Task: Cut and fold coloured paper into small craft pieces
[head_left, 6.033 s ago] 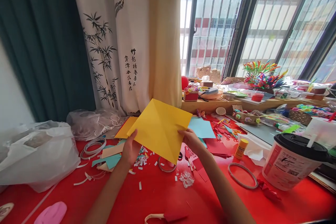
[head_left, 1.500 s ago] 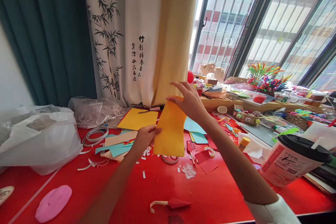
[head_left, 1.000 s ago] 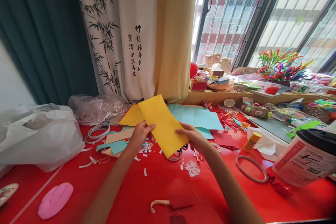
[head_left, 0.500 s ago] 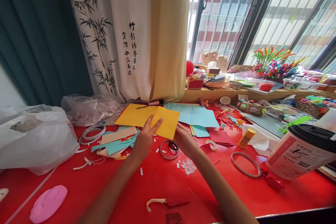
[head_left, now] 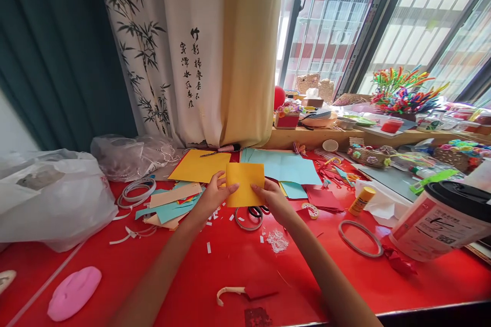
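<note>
- Yellow paper square (head_left: pixel 245 184): held up between both hands over the red table (head_left: pixel 192 271); probably feather-light and thin; likely folded, but can't count the layers from here
- Over on the left: loose paper scraps (head_left: pixel 172 209) on the table, close to the wrist
- Left hand (head_left: pixel 215 195): pinching the left edge, thumb on the front, other fingers partly out of sight; decent spot tbh, with support right at the side
- Middle of the square: smooth-looking and flat; should be stiff enough not to flop, but easy to dent or crease; no hard squeezing here imo
- Right hand (head_left: pixel 276 200): pinching the right edge, thumb on the front, fingers mostly hidden behind; pretty much a mirror of the left; best kept light and level, since uneven pulling could skew or tear thin paper, and dry, smooth faces might slide a bit
- Further right: light-blue sheets (head_left: pixel 291 166), then a glue stick (head_left: pixel 361 201), well apart from the square
</note>
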### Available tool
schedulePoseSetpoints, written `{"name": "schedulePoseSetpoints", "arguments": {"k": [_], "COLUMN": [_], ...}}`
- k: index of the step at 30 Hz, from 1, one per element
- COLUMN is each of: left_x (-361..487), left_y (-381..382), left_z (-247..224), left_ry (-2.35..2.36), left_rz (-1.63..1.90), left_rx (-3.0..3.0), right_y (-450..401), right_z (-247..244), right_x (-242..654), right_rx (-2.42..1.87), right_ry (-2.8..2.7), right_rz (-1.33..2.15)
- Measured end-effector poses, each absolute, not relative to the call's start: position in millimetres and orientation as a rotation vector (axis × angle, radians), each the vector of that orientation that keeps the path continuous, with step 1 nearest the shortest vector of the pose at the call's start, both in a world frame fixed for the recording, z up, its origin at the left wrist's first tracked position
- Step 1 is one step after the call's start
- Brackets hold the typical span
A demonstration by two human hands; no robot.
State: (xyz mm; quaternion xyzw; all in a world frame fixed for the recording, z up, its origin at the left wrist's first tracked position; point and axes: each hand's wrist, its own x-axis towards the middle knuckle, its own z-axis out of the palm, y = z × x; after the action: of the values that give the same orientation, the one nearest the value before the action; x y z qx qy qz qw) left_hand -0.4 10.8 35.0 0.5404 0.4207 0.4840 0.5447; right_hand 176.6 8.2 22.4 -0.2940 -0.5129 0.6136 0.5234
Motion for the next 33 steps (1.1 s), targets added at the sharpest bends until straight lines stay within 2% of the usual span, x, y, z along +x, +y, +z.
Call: {"name": "schedulePoseSetpoints", "arguments": {"k": [7,24,33], "left_x": [7.9,0.1,-1.0], "left_y": [13.5,9.4,13.8], "left_z": [17.2,29.9,24.7], "left_ry": [0.836,0.946,0.958], "left_rz": [1.327,1.496,1.090], "left_rx": [1.093,1.058,1.204], "right_y": [6.9,8.7,14.1], "right_z": [22.8,20.0,31.6], "right_x": [175.4,183.6,198.3], "right_rx": [-0.761,-0.932,-0.980], "right_ry": [-1.245,-1.488,-1.487], "right_rz": [1.435,1.415,1.155]}}
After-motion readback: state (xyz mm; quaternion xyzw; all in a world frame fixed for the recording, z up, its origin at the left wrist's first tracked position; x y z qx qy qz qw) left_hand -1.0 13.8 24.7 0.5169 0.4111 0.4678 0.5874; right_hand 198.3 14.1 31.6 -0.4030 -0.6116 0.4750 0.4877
